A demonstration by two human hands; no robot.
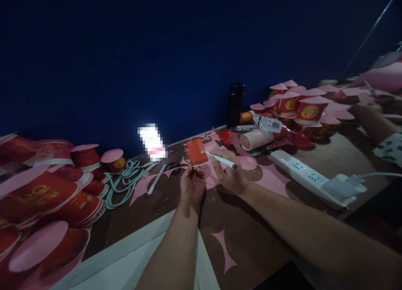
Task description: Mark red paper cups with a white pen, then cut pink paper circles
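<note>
My left hand has its fingers curled around the lower part of a small red paper cup, tipped so that its side faces up. My right hand grips a white marker pen. The pen's tip is at the right side of the cup; whether it touches is hard to tell. Beneath both hands lies cut pink paper. Left of them are a second marker and dark-handled scissors.
Red cups topped with pink paper discs crowd the left and right back. A coiled cable, black bottle, nested paper cups and power strip stand around. Another person's arm reaches in from the right.
</note>
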